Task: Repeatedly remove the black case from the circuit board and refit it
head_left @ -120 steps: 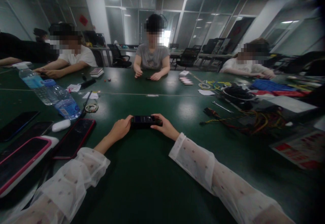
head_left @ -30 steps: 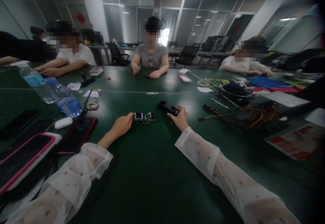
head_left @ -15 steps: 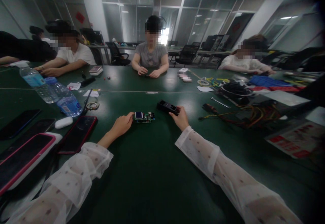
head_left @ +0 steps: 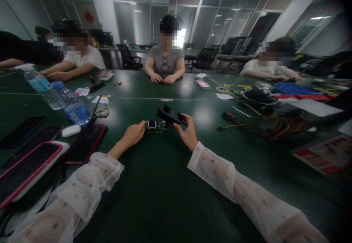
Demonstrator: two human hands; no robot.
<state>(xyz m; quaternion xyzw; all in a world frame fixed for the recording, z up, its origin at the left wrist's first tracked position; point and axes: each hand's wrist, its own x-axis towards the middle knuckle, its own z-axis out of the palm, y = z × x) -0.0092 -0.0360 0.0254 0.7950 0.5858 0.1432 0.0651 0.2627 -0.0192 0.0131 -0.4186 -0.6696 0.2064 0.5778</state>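
Observation:
A green circuit board (head_left: 157,127) with a small square screen lies near the middle of the dark green table. My left hand (head_left: 134,134) pinches its left end between thumb and fingers. In my right hand (head_left: 189,132) is a black plastic casing (head_left: 171,115) with rectangular cutouts, gripped at its right end. The casing is tilted, its far end pointing up and left. It hangs just above and behind the board's right part, overlapping it a little from this viewpoint; whether the two touch I cannot tell.
Several phones, one a red-edged phone (head_left: 87,144), and a white case (head_left: 71,130) lie at left, near two bottles (head_left: 73,105). At right are a wrench (head_left: 242,111), bundled wires (head_left: 255,123) and a plastic bag (head_left: 324,153). Several people sit across the green table (head_left: 165,199).
My right hand has carried the black casing leftward, from beside the board to over its right part, and tilted it more. My left hand keeps its hold on the board.

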